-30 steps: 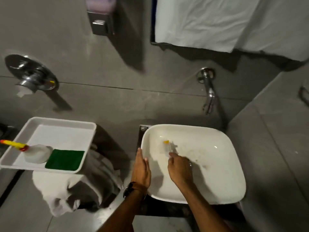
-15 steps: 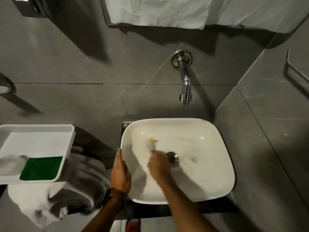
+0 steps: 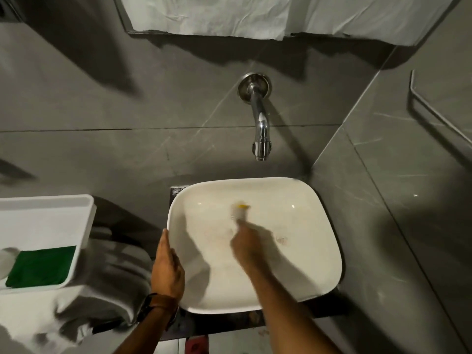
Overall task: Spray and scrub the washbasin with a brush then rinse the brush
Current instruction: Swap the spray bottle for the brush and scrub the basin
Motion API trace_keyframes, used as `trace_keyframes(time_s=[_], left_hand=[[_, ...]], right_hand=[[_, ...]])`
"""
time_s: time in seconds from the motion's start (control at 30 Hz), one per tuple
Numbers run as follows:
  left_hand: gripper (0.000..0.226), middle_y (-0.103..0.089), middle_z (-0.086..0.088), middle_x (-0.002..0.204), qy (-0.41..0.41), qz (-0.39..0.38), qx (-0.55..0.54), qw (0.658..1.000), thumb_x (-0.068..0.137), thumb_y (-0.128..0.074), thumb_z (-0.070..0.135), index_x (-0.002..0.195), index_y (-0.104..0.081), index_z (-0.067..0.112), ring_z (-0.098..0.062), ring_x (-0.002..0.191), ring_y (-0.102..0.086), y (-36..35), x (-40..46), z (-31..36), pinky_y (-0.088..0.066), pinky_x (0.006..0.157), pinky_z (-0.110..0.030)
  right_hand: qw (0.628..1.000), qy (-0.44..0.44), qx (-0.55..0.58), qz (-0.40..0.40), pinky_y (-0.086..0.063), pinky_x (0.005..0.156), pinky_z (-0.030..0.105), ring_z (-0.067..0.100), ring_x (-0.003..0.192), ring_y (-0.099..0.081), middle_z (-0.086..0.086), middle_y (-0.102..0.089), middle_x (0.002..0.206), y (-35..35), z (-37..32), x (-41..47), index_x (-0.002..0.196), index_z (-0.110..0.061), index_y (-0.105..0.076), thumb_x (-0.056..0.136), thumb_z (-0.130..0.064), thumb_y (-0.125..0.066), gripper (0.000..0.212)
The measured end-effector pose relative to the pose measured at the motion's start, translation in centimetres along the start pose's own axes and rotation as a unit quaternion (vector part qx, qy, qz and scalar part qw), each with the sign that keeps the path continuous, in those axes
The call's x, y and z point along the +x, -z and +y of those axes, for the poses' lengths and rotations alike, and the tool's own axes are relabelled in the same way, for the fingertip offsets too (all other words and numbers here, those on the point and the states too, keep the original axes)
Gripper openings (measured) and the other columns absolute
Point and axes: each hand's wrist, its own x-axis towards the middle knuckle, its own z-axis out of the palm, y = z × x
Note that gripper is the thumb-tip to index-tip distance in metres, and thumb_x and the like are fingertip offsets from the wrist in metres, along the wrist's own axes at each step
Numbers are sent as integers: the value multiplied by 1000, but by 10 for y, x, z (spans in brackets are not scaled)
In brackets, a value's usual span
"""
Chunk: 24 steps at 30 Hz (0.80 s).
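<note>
A white rectangular washbasin point(image 3: 316, 254) sits against the grey tiled wall. My right hand point(image 3: 246, 245), blurred by motion, is inside the bowl, closed around a small brush point(image 3: 240, 210) with pale bristles and a yellow tip that points toward the back of the bowl. My left hand point(image 3: 167, 269) grips the basin's left rim, a watch on its wrist. A chrome tap point(image 3: 260, 131) juts from the wall above the basin; no water is seen coming from it. The drain is hidden behind my right hand.
A white tray point(image 3: 51, 221) at the left holds a green scrub pad point(image 3: 40, 267) and rests on a crumpled white towel point(image 3: 84, 310). White cloth point(image 3: 217, 14) hangs above the tap. A metal rail point(image 3: 439, 116) is on the right wall.
My right hand and the brush have shifted to the right within the bowl and now cover the drain. The view has drifted right, the tray sliding further off the left edge. My left hand stays on the rim.
</note>
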Motion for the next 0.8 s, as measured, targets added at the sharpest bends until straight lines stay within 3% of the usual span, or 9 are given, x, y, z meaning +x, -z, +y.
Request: trace_keyframes(time_s=[0.1,0.2,0.27,0.33,0.4,0.5,0.63,0.7,0.8], left_hand=[[56,-40,-10,154,0,-6,-9,1000,103,-34,18,155,-15,28,-31,130,-51,0,-2,0,-44,107,-51],[57,-38,-10,155,-1,-11,-1,1000,103,-34,19,156,-13,28,-32,131,-50,-1,-1,-2,-43,108,-52],[58,-35,-10,157,-5,-8,7,1000,103,-35,17,156,-14,24,-33,134,-47,-1,0,-3,-36,112,-43],[58,-33,-8,158,-2,-11,6,1000,102,-36,16,156,-15,23,-32,135,-45,-1,0,-2,-32,111,-36],[60,-33,-7,158,-1,-16,2,1000,101,-36,16,156,-14,24,-29,134,-45,0,-1,2,-32,109,-33],[60,-33,-7,158,3,-17,-1,1000,101,-36,15,156,-14,25,-27,132,-46,2,-2,5,-32,107,-31],[61,-37,-8,155,-12,-14,-8,1000,100,-36,34,156,-15,23,-22,128,-49,4,-5,9,-42,105,-37],[65,-38,-8,154,-17,-9,-13,1000,97,-35,42,156,-15,22,-19,127,-49,4,-6,9,-42,103,-36],[58,-35,-11,157,-9,-8,12,1000,102,-35,20,156,-14,21,-33,131,-48,2,-3,5,-39,108,-42]], right_hand=[[988,106,-6,-114,-54,101,42,38,120,-67,18,-70,132,-40,-58,-30,150,-27,-53,100,-18,-47,51],[986,126,-81,-80,-55,98,42,35,117,-69,15,-72,129,-24,-44,-36,141,-23,-60,97,-17,-49,46],[983,60,-173,-13,-53,97,38,30,119,-67,12,-70,130,4,2,-27,136,-14,-61,101,-15,-44,39],[977,-60,-194,66,-53,94,37,28,120,-65,11,-67,133,40,51,-21,138,-10,-57,105,-18,-39,38],[968,-121,-191,108,-55,92,37,29,118,-67,10,-69,130,57,74,-24,134,-10,-61,103,-18,-44,36],[988,-83,-128,34,-56,91,37,30,116,-69,10,-71,126,26,45,-36,130,-15,-64,101,-16,-48,33],[987,79,-93,-100,-55,93,42,35,116,-69,13,-72,124,-39,-37,-76,132,-18,-63,101,-21,-48,34],[980,124,-110,-106,-56,92,43,37,113,-70,15,-73,120,-38,-49,-83,124,-16,-67,100,-20,-49,30],[976,78,-185,-85,-55,90,39,33,113,-70,11,-74,121,-1,-8,-67,123,-17,-67,98,-21,-50,31]])
